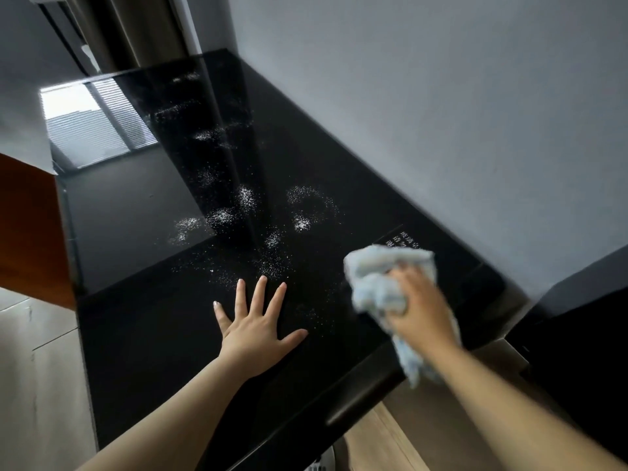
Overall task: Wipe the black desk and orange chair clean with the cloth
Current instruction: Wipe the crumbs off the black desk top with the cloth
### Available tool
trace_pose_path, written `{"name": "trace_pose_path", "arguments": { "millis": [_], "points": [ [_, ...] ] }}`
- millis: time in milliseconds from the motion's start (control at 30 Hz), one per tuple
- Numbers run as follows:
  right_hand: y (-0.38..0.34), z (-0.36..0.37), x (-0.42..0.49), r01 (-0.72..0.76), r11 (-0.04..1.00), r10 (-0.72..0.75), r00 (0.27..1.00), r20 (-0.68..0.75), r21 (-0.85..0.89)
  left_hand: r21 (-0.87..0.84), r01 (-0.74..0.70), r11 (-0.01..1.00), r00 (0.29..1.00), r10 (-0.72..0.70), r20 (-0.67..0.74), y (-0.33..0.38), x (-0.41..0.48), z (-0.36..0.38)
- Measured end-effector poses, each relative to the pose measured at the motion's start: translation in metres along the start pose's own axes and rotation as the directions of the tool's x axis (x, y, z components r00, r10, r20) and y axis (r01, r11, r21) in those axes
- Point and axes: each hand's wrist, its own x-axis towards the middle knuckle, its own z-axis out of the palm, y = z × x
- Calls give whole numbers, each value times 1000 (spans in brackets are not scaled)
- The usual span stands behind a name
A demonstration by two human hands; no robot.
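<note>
The right hand (419, 302) gripped the bunched cloth (380, 277) near the right front edge of the black desk (136, 212); the left hand (255, 329) lay flat with fingers spread on the glass. White powder (244, 198) lay beyond and left of the cloth, in a band running toward the far end. The right hand was better placed to sweep it.

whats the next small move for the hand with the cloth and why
Probably sweep the right hand and its bunched light blue cloth leftward across the black desk. White powder lies in patches just left of and beyond the cloth, unwiped, while the left hand rests flat, fingers spread, on the desk near the front edge.
</note>
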Motion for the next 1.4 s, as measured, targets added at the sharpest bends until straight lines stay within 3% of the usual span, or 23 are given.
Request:
{"name": "trace_pose_path", "arguments": {
  "millis": [100, 200, 233, 300, 367, 400, 433, 500, 567, 633, 733, 800, 833, 867, 933, 1000, 1033, 1100, 1167, 1233, 1267, 1333, 1400],
  "points": [
    [31, -29, 46, -357, 934, 350, 926, -137, -24, -23, -3, 1000, 1000, 3, 10, -2, 0, -1],
    [28, -31, 48, -425, 904, 414, 897, -155, -39, -41, -10, 999, 1000, 11, 10, -3, 0, -1],
    [19, -22, 37, -370, 927, 357, 921, -154, -66, -45, -13, 999, 1000, 13, 4, -3, 0, -1],
    [-7, 1, 2, -58, 998, 55, 995, -78, -36, -43, -14, 999, 1000, 14, -11, -3, 0, 0],
    [-19, 15, -34, 298, 954, -294, 950, 107, -21, -36, -17, 999, 1000, 16, -10, -3, 0, -1],
    [-12, 11, -31, 384, 923, -376, 912, 161, -20, -36, -18, 999, 1000, 18, -3, -2, 0, -2],
    [-1, 4, -19, 365, 930, -354, 923, 151, -48, -36, -20, 999, 1000, 21, 6, -2, -1, -2],
    [20, -13, 14, 49, 996, -46, 998, 40, -78, -44, -23, 999, 999, 24, 24, -2, -2, -4],
    [34, -29, 41, -313, 950, 310, 941, -136, -2, -46, -27, 999, 999, 28, 29, -3, -2, -5],
    [24, -23, 41, -393, 917, 373, 904, -209, -64, -39, -30, 999, 999, 31, 24, -3, -2, -4],
    [-16, 9, -9, 5, 1000, -7, 996, -85, -28, -29, -27, 999, 1000, 27, 8, -4, -2, -2],
    [-21, 21, -47, 300, 953, -296, 953, 71, -46, -23, -28, 999, 1000, 29, 5, -4, -1, -1],
    [-11, 17, -49, 332, 941, -325, 941, 93, -67, -25, -27, 999, 1000, 28, 6, -3, -1, -1],
    [1, 12, -39, 270, 960, -266, 962, 60, -77, -27, -26, 999, 1000, 26, 9, -3, -1, -1],
    [19, -4, -7, -66, 995, 63, 997, -36, -74, -22, -25, 999, 1000, 25, 17, -3, -1, -3],
    [29, -19, 29, -365, 929, 348, 920, -180, -68, -25, -26, 999, 999, 26, 19, -3, -1, -4],
    [26, -22, 37, -443, 893, 413, 878, -241, -81, -29, -26, 999, 999, 27, 19, -3, -1, -3],
    [4, -11, 21, -354, 929, 319, 914, -250, -111, -31, -25, 999, 999, 26, 19, -3, -2, -3],
    [-22, 12, -27, -35, 997, 29, 996, -87, -71, -21, -20, 1000, 1000, 20, 11, -4, -1, -1],
    [-21, 23, -64, 245, 966, -244, 970, 17, -80, -18, -19, 1000, 1000, 19, 3, -4, -1, 0],
    [-8, 18, -59, 272, 959, -272, 962, 23, -77, -19, -22, 1000, 1000, 22, 3, -4, -1, 0],
    [20, 0, -25, 31, 995, -33, 999, -30, -91, -18, -25, 1000, 1000, 26, 11, -4, -1, -1],
    [44, -16, 12, -306, 949, 292, 944, -153, -80, -18, -25, 1000, 1000, 25, 15, -4, -1, -2]
  ]
}}
